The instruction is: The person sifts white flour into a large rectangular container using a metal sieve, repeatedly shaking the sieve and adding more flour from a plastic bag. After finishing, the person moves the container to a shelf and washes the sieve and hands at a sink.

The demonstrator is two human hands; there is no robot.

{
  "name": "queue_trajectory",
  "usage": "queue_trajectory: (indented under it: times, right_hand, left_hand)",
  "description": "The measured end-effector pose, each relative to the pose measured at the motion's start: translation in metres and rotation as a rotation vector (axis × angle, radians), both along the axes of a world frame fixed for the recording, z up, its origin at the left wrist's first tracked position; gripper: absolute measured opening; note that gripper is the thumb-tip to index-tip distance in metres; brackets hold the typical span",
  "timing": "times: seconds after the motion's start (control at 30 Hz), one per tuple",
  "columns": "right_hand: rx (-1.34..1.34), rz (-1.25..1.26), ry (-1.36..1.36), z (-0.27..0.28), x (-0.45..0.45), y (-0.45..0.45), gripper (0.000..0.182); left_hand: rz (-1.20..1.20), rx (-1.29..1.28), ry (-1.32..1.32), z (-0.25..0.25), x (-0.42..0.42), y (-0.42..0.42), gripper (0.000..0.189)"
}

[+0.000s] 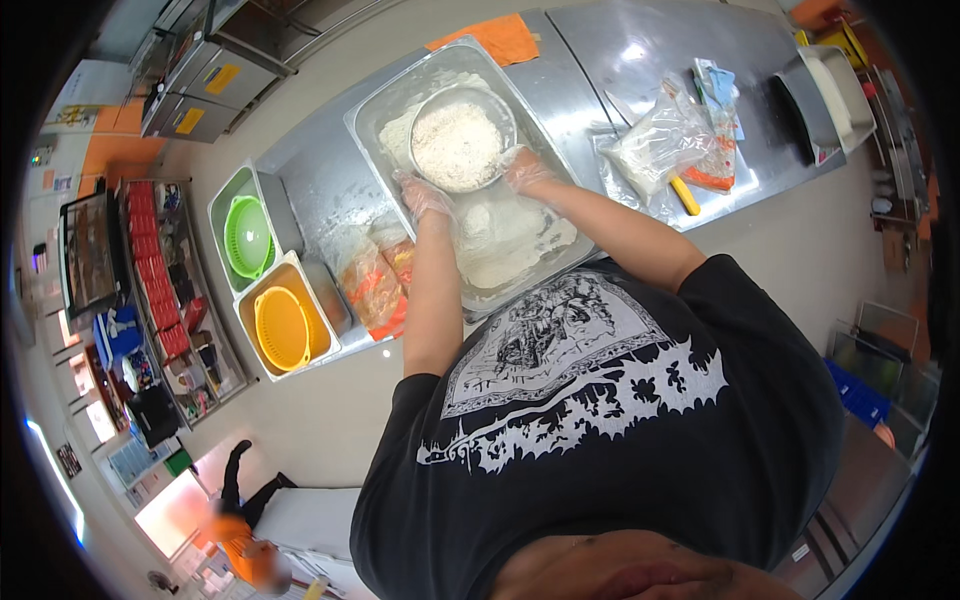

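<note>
A large rectangular tub (pixel 362 120) stands on the steel table before me, with white flour (pixel 487 255) spread over its bottom. Inside its far half is a round sieve (pixel 513 124) filled with flour and coarser crumbs (pixel 457 142). Both my hands wear clear plastic gloves. My left hand (pixel 424 196) grips the near left part of the sieve's rim, and my right hand (pixel 525 171) grips its right side. The sieve appears level; the tub hides its underside.
On the steel table (pixel 315 165), left, are a tub with a green basket (pixel 250 236), one with a yellow basket (pixel 283 328), and orange-printed bags (pixel 371 289). An orange cloth (pixel 487 41) lies beyond. Right: a bag of white powder (pixel 652 146), a yellow-handled knife (pixel 686 196). A person in orange (pixel 244 551) is farther off.
</note>
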State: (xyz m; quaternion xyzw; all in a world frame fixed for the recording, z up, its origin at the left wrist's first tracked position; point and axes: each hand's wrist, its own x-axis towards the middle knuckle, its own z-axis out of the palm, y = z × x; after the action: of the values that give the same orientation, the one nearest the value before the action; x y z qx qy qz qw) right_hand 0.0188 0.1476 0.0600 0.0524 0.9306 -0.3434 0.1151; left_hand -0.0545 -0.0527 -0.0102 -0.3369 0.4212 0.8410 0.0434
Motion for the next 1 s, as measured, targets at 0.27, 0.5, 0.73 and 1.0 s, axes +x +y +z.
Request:
queue_trajectory:
  times: [0.27,0.5,0.73,1.0]
  right_hand:
    - [0.009,-0.061,0.200,-0.016,-0.003,0.010,0.028]
    - [-0.078,-0.114,0.065,-0.090,-0.007,0.019,0.036]
    - [0.066,0.005,0.074,-0.073,0.007,0.008,0.036]
    - [-0.122,-0.127,-0.054,-0.080,0.006,0.021,0.033]
  left_hand:
    - [-0.080,-0.217,0.012,-0.012,-0.016,0.006,0.078]
    - [-0.278,-0.459,-0.096,-0.018,-0.027,0.007,0.077]
    - [-0.360,-0.639,0.139,0.011,-0.015,0.001,0.083]
    - [-0.319,-0.355,-0.075,0.014,-0.013,0.009,0.081]
